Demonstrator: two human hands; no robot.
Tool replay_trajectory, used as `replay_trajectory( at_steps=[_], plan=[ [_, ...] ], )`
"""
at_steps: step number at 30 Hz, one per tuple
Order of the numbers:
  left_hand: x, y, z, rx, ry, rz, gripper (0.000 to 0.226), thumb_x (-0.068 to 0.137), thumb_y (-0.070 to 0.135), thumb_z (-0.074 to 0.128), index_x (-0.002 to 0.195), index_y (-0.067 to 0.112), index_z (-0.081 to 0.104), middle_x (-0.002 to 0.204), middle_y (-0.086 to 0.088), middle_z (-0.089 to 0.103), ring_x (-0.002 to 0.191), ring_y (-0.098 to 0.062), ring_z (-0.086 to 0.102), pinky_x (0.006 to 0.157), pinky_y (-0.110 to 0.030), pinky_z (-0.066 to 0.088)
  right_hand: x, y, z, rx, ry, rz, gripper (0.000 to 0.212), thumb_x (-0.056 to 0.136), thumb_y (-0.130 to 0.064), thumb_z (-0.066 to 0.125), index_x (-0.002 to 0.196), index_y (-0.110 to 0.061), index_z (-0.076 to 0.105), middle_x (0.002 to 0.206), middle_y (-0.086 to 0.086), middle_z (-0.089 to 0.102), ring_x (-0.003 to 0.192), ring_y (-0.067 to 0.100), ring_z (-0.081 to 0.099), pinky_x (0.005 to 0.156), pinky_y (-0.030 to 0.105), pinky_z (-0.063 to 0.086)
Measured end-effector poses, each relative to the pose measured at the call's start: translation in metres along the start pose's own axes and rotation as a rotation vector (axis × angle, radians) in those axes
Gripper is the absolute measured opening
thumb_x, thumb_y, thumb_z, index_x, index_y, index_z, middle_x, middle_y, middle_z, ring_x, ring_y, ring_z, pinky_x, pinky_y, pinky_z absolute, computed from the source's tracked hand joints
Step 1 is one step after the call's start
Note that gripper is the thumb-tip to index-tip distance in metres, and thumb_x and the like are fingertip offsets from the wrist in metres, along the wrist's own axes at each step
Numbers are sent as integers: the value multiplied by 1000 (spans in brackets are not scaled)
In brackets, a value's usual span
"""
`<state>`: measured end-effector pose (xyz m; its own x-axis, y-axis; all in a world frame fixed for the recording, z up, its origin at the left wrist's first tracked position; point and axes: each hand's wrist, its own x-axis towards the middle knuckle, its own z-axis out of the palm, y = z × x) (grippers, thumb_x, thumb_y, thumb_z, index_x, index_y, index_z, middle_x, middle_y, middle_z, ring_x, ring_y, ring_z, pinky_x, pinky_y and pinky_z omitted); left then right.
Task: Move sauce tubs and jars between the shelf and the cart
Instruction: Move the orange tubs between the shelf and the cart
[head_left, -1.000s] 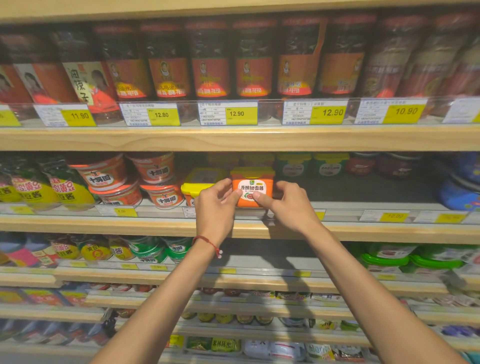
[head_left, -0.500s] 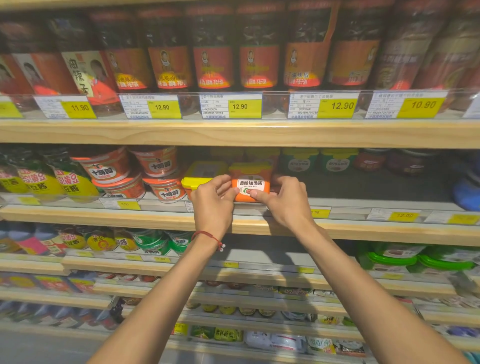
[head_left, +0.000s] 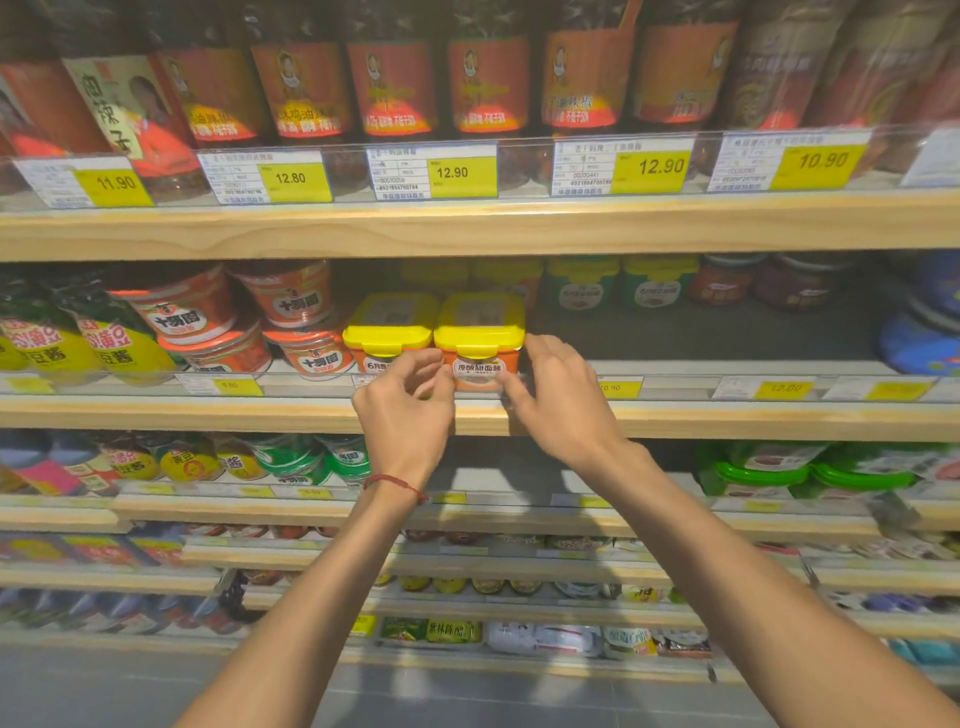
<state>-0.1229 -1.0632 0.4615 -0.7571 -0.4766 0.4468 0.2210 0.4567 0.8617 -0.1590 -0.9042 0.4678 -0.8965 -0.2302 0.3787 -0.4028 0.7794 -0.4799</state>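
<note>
Neighbouring tub, label half behind left hand; top-shelf jars, tops beyond upper edge.

We grip tub on shelf, left hand at its left side, right hand at its right; second tub just beside it, left.

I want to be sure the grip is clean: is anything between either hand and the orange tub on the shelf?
Nothing visible does. The left hand and the right hand both reach the orange tub directly, at its lower front corners. A neighbouring yellow-lidded tub stands close against its left side.
</note>
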Motion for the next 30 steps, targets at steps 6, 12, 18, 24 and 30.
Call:
replay_trajectory(
  at_steps=[6,12,18,24,30],
  plan=[
    [-12,-6,-12,206,-209,380,6,91,21,66,93,17,70,88,7,71,82,-13,66,77,-33,54,-44,-3,-7,-94,175,-45,27,97,-17,66,123,-9,66,121,6,68,112,25,60,94,34,45],
    [-25,-7,-6,384,-518,634,23,92,33,59,110,20,62,102,5,64,93,-19,61,75,-37,53,-109,-6,-9,-331,242,135,32,96,-30,64,123,-14,69,113,3,71,103,25,62,84,40,49],
    [-64,-5,18,450,-746,746,32,95,46,53,119,25,62,115,8,64,106,-18,59,78,-35,49,-183,6,-10,-460,203,420,41,98,-41,59,129,-15,63,118,4,65,107,27,59,83,42,49],
    [-116,16,68,432,-911,877,33,94,46,54,115,22,66,113,4,65,111,-23,56,84,-40,49,-250,35,-33,-488,168,640,45,100,-46,53,134,-18,59,117,2,62,109,25,59,85,40,50],
    [-185,58,137,456,-1053,993,39,96,53,47,117,25,64,116,4,63,116,-23,54,89,-40,44,-312,92,-77,-473,207,843,40,98,-42,61,128,-16,64,117,7,65,109,32,61,83,43,52]
  ],
)
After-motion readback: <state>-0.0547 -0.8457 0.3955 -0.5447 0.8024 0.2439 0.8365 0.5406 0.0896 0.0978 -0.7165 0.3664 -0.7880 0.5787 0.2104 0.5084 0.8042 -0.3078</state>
